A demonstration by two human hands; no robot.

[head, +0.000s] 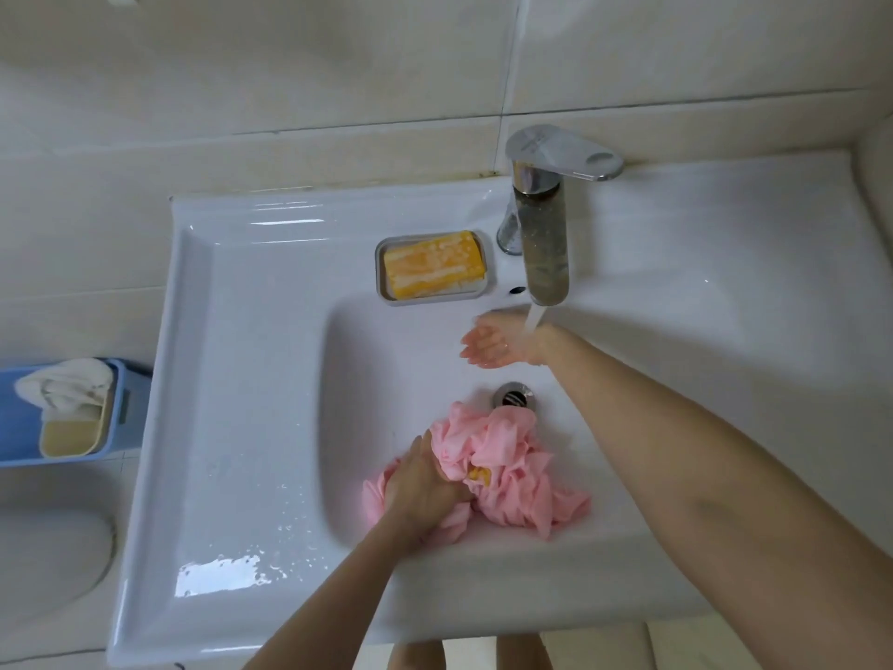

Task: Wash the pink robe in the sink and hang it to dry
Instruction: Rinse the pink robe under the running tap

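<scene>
Obs.: left hand [425, 481] gripped pink robe [507, 471], near side of sink [241, 379]; right hand [493, 343], spread and empty, lay beyond under the tap [546, 244].

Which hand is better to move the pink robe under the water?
Probably the left hand: it already holds the pink robe in the sink. The right hand is open under the stream from the faucet, apart from the robe.

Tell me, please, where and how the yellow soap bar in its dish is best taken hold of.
Come from straight above and pinch the soap bar across its two long sides. It lies flat in the dish, whose rim blocks a low approach, and the faucet stands by its right end.
</scene>
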